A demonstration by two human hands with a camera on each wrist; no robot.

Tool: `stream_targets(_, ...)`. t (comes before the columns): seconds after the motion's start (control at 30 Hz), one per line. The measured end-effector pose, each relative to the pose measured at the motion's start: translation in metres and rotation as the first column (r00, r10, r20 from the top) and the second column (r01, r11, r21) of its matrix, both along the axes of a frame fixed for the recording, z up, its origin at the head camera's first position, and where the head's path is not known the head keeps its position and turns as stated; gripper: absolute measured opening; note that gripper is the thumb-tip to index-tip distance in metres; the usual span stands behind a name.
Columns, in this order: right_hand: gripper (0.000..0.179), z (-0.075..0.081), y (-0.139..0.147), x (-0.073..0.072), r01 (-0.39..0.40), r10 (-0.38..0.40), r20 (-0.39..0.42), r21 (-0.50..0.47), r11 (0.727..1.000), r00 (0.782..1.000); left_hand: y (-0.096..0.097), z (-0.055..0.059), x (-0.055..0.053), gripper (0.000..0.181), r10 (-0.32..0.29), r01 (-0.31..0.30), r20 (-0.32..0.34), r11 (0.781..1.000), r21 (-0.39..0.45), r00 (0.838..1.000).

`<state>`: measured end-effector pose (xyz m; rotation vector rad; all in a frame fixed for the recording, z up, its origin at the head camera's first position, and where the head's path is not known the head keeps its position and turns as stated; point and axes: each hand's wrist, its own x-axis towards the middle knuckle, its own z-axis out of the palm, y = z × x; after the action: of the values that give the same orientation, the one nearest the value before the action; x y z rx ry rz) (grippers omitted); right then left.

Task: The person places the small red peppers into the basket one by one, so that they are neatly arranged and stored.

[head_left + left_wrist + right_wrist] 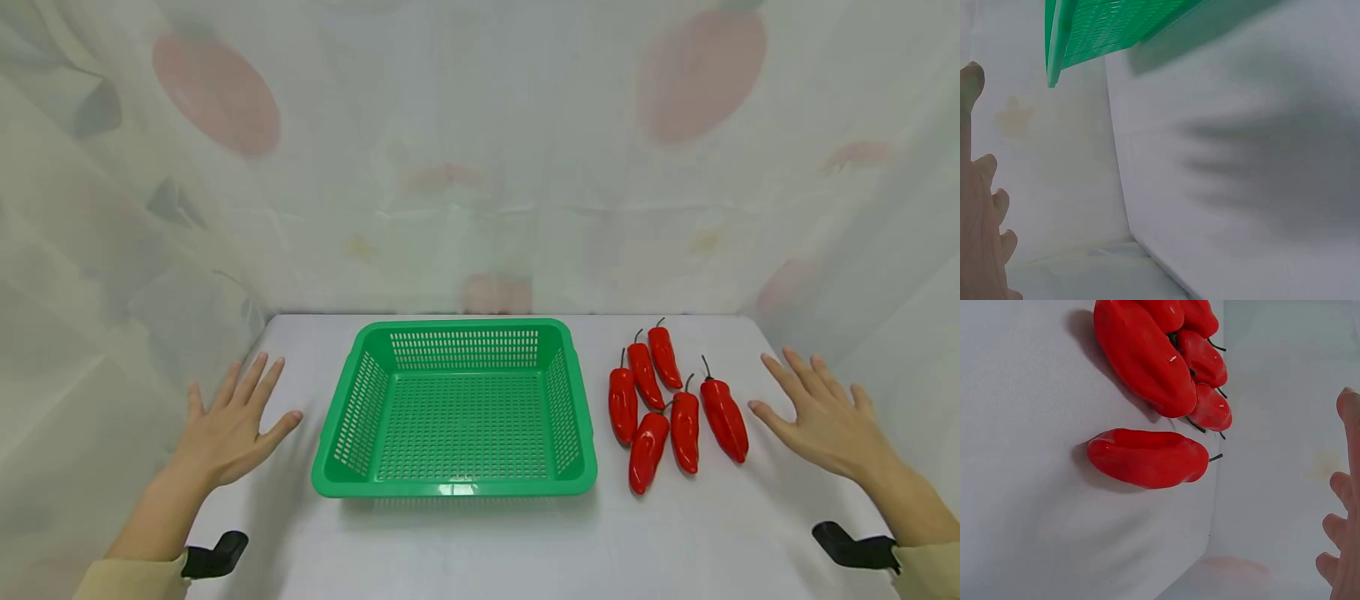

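A green plastic basket (454, 492) with slotted walls sits in the middle of the white table, with nothing inside it. Several glossy red chili peppers (724, 417) with thin dark stems lie in a loose group to its right. My left hand (228, 433) is spread out over the table's left side, apart from the basket, and holds nothing. Over on the right, my right hand (828, 421) has its fingers spread too, beside the rightmost pepper (1150, 459) without touching it. Both hands cast soft shadows on the tabletop.
The white table (465, 550) ends at the back against a pale curtain (465, 117) printed with faded red fruit shapes. More sheeting (67, 333) hangs along the left and right sides. A black strap (217, 557) goes round each wrist, by the light sleeves.
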<state>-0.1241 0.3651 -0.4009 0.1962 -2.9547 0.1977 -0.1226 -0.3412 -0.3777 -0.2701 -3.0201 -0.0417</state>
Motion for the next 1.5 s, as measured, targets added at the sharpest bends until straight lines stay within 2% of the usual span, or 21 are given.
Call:
stream_targets(0.13,0.078,-0.001,0.001,-0.001,-0.007,0.007,-0.028,-0.017,1.0,1.0,0.0,-0.001,-0.001,0.079,0.0,0.0,0.007,1.0,0.031,1.0)
stream_targets(0.33,0.079,-0.003,0.001,-0.002,-0.01,0.009,-0.061,-0.013,1.0,0.998,-0.001,-0.001,-0.002,0.078,0.007,-0.011,0.038,0.992,0.123,0.999)
stream_targets(0.53,0.079,-0.005,0.002,-0.003,-0.015,0.01,-0.069,-0.071,0.997,0.998,-0.001,-0.002,-0.003,0.078,0.013,-0.022,0.048,0.982,0.189,0.999)
stream_targets(0.63,0.079,-0.006,0.002,-0.004,-0.019,0.011,-0.078,-0.098,0.995,0.997,-0.001,-0.004,-0.004,0.079,0.013,-0.02,0.034,0.978,0.208,0.999)
stream_targets(0.77,0.079,-0.007,0.001,-0.005,-0.019,0.008,-0.087,-0.13,0.991,0.996,0.002,-0.008,-0.006,0.081,-0.004,0.01,-0.028,0.968,0.251,1.0)
stream_targets(0.93,0.078,-0.008,-0.001,-0.005,-0.016,0.0,-0.087,-0.175,0.984,0.996,0.006,-0.013,-0.009,0.083,-0.03,0.055,-0.081,0.943,0.329,0.996)
stream_targets(1.13,0.079,-0.013,-0.002,-0.007,-0.008,-0.01,-0.092,-0.197,0.98,0.996,0.011,-0.017,-0.01,0.079,-0.033,0.062,-0.073,0.896,0.44,0.997)
stream_targets(1.23,0.078,-0.015,-0.003,-0.007,0.0,-0.021,-0.096,-0.208,0.978,0.995,0.014,-0.018,-0.01,0.077,-0.021,0.049,-0.063,0.871,0.489,0.998)
stream_targets(1.5,0.077,-0.019,-0.007,-0.009,0.035,-0.058,-0.103,-0.214,0.976,0.993,0.019,-0.02,-0.01,0.075,0.013,0.0,-0.019,0.827,0.562,1.0)
